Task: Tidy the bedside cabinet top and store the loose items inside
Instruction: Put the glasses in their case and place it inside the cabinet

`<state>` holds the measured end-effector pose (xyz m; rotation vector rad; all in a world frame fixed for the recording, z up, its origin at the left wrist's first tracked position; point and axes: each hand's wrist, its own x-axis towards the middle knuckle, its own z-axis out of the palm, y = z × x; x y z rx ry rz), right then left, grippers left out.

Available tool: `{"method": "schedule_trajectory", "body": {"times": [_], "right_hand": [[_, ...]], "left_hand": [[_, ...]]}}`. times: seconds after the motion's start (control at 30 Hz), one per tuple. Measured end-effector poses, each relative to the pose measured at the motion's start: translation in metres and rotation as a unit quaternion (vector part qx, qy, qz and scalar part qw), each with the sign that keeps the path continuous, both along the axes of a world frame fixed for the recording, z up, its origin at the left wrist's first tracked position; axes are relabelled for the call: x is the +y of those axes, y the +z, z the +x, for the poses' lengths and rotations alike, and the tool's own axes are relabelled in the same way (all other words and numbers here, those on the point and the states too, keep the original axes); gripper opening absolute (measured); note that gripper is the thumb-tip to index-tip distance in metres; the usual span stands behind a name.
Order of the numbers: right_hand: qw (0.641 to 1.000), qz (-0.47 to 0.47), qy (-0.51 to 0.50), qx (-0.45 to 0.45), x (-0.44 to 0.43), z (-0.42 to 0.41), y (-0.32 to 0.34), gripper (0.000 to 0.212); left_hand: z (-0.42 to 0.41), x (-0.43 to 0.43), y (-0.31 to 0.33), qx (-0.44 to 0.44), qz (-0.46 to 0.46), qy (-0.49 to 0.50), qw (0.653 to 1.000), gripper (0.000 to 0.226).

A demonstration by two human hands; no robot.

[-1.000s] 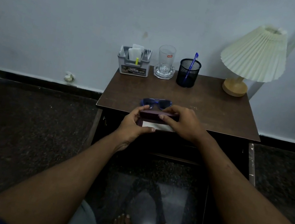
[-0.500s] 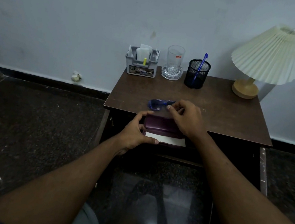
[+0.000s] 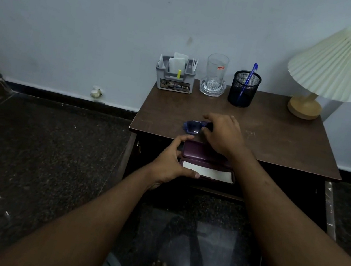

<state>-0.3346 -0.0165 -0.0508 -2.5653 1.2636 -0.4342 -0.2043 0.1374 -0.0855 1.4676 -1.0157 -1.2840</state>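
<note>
Grey "OPEL" organiser, "cello" glass

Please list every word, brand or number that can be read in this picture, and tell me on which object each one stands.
"OPEL": white letters at the right end of the label on the front of the grey plastic organiser box.
Rest of that label, picture and small print: too blurred to read.
Small red sticker on the clear drinking glass: has white lettering, too small to read.
White slip inside the open purple glasses case: no text visible.

Bare forearms, bare feet, grey clothing
</note>
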Motion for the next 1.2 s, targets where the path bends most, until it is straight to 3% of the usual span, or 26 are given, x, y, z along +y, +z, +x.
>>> {"method": "schedule_trajectory", "body": {"times": [0.37, 0.6, 0.73, 1.2], "right_hand": [[0.999, 0.013, -0.037, 0.014, 0.003, 0.004, -0.006, 0.019], [0.993, -0.001, -0.042, -0.111, 0.0, -0.008, 0.014, 0.016], [0.983, 0.025, 0.008, -0.182, 0.003, -0.021, 0.032, 0.021], [0.991, -0.015, 0.093, -0.092, 0.038, -0.073, 0.035, 0.023]], "left_hand": [[0.005, -0.002, -0.008, -0.001, -0.011, 0.005, 1.0, 0.103], [0.002, -0.006, -0.004, 0.003, -0.033, 0.015, 0.999, 0.105], [-0.001, -0.011, 0.0, 0.014, -0.044, 0.023, 0.999, 0.106], [-0.008, -0.012, 0.009, 0.027, -0.081, 0.046, 0.995, 0.11]]}}
